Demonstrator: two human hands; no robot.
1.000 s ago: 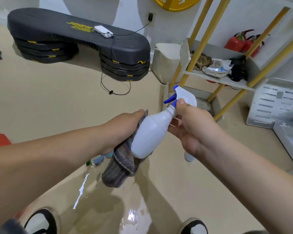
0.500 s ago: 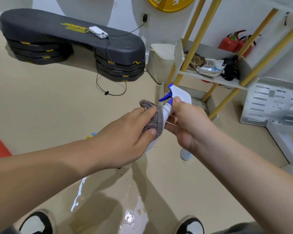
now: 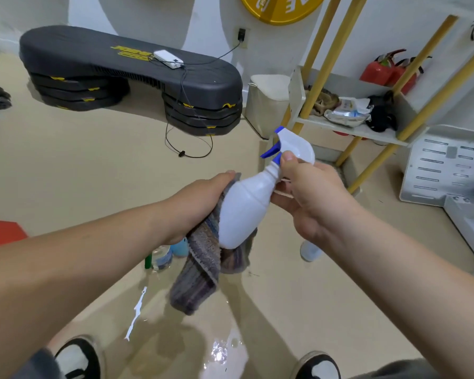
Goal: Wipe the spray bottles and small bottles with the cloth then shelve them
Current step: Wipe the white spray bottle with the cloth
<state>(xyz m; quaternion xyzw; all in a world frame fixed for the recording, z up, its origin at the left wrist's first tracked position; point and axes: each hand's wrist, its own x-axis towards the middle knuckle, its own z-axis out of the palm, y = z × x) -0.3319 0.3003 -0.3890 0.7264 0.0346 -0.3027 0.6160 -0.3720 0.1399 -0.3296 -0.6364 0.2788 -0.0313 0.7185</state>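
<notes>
A white spray bottle point(image 3: 244, 206) with a blue trigger and nozzle is held tilted in mid-air, head pointing up and away. My right hand point(image 3: 315, 198) grips its neck just below the trigger. My left hand point(image 3: 195, 209) holds a grey striped cloth point(image 3: 203, 263) against the bottle's lower body; the cloth hangs down beneath the base. Small bottles point(image 3: 164, 255) stand on the floor under my left wrist, partly hidden. Another white bottle point(image 3: 308, 251) lies on the floor behind my right wrist.
A yellow-framed shelf point(image 3: 350, 129) with rags and packets stands at the right. A white bin point(image 3: 266, 105) is beside it. A black stepped platform point(image 3: 132, 77) with a cable lies at the back. A perforated metal panel point(image 3: 446, 165) is far right. The floor near my shoes is wet.
My left hand slid the cloth from the bottle's neck down to its lower body, uncovering the white shoulder. The right hand kept its grip near the trigger.
</notes>
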